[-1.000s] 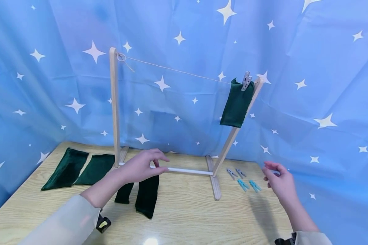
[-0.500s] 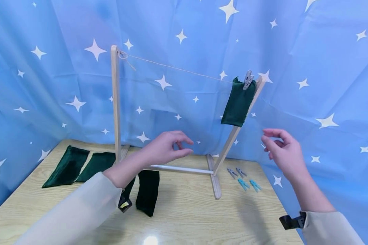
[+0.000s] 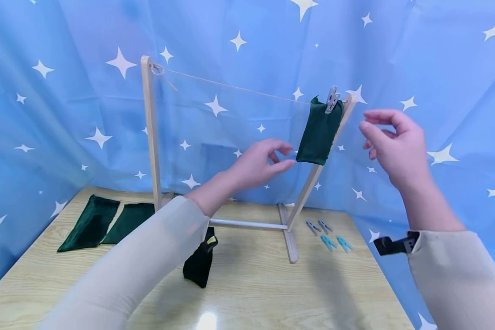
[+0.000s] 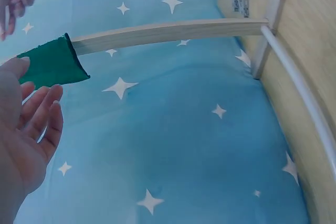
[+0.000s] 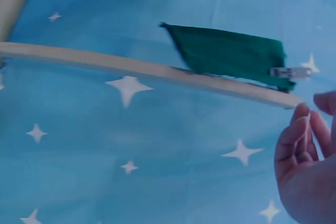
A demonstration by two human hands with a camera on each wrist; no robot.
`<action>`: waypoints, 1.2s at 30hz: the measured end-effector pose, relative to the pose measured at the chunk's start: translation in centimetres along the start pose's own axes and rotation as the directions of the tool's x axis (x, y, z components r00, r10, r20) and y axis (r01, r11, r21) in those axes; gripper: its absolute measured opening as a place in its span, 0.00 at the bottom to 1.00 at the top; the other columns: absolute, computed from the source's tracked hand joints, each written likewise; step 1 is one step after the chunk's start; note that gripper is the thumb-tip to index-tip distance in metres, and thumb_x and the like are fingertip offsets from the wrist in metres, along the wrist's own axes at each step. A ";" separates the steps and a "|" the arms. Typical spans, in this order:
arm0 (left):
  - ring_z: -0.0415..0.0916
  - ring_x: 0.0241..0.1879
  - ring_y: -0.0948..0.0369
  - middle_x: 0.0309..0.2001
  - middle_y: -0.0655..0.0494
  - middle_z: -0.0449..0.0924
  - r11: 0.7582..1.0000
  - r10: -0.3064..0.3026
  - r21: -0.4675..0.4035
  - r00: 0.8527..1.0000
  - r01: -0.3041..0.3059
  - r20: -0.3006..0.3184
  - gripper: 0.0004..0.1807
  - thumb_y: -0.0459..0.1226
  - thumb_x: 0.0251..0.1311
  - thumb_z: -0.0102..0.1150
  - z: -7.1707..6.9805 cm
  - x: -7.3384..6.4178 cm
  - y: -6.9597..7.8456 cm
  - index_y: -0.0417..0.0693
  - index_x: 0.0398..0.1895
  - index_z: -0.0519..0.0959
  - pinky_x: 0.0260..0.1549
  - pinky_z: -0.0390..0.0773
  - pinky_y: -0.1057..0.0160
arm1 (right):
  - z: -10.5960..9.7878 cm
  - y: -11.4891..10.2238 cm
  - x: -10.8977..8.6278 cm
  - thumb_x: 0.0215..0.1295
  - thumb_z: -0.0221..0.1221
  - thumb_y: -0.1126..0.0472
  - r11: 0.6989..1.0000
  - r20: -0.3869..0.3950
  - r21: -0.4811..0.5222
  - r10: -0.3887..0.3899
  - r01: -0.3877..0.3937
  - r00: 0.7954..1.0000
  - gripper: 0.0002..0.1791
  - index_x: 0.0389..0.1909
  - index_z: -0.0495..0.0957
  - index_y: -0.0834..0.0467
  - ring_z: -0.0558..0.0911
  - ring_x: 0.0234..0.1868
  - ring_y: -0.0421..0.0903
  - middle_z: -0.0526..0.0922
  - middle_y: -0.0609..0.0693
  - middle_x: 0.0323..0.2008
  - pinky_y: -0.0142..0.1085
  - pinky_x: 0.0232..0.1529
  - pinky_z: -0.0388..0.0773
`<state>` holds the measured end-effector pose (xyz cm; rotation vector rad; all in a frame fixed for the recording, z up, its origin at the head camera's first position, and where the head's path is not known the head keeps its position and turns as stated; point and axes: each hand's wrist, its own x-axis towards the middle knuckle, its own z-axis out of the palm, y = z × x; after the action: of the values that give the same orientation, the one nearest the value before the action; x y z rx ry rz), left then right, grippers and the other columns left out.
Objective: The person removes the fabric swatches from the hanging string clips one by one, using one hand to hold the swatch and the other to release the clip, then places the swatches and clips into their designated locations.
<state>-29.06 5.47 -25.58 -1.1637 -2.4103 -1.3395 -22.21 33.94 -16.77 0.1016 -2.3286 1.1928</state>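
Note:
A dark green cloth piece [image 3: 319, 133] hangs from the string [image 3: 231, 86] of a wooden frame, near its right post. One grey clothespin [image 3: 332, 100] grips the cloth's top edge. My left hand [image 3: 264, 160] is raised just left of the cloth's lower corner, fingers loosely bent, apart from it and holding nothing. To the right of the post's top, my right hand [image 3: 400, 146] hovers with relaxed fingers and nothing between them. The right wrist view shows the cloth [image 5: 231, 51], the clothespin [image 5: 291, 73] and my right hand [image 5: 310, 161] near the post's end.
Two grey clothespins [image 3: 318, 227] and two blue ones [image 3: 336, 243] lie at the table's right. Two green cloth pieces [image 3: 91, 224] lie flat at the left. Another dark piece [image 3: 198, 268] is partly hidden by my left sleeve. The frame's left post [image 3: 150, 133] stands upright.
Both hands have risen. My left hand has moved up and right towards the hanging cloth; my right hand has gone up beside the right post's top. The cloth pieces and clothespins stay put.

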 end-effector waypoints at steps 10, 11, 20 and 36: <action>0.85 0.51 0.60 0.62 0.54 0.85 0.970 -0.125 -0.228 0.973 0.079 -0.194 0.27 0.47 0.80 0.64 0.6 5.0 1.0 0.49 0.76 0.76 0.46 0.86 0.65 | 1.3 -4.4 3.7 0.77 0.68 0.46 0.999 0.101 0.024 -0.028 0.026 0.994 0.29 0.75 0.78 0.43 0.86 0.36 0.37 0.77 0.44 0.70 0.24 0.32 0.80; 0.85 0.51 0.61 0.61 0.54 0.85 0.966 -0.138 -0.246 0.969 0.086 -0.206 0.27 0.47 0.80 0.64 0.7 5.4 1.2 0.50 0.76 0.77 0.47 0.86 0.65 | 1.5 -4.6 4.0 0.77 0.68 0.46 0.999 0.116 0.019 -0.028 0.027 0.993 0.30 0.77 0.77 0.42 0.86 0.37 0.37 0.76 0.45 0.72 0.25 0.33 0.81; 0.83 0.56 0.60 0.59 0.54 0.86 0.942 -0.190 -0.313 0.960 0.120 -0.205 0.24 0.50 0.81 0.62 1.7 7.9 2.5 0.50 0.72 0.81 0.53 0.85 0.65 | 2.7 -5.4 5.5 0.80 0.64 0.45 0.997 0.216 -0.081 0.014 0.004 0.976 0.34 0.83 0.71 0.42 0.86 0.34 0.37 0.72 0.49 0.79 0.26 0.30 0.76; 0.82 0.42 0.57 0.34 0.52 0.83 0.919 -0.215 -0.377 0.946 0.112 -0.243 0.17 0.43 0.86 0.55 1.3 7.8 2.8 0.41 0.62 0.82 0.44 0.80 0.69 | 2.4 -5.5 5.7 0.78 0.67 0.47 0.980 0.192 -0.190 -0.028 0.065 0.981 0.30 0.76 0.79 0.50 0.86 0.31 0.34 0.83 0.40 0.54 0.24 0.32 0.77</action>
<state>-32.21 11.61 -20.89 -0.7747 -2.1559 -1.9179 -26.50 29.69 -11.10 0.2066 -2.5803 0.9614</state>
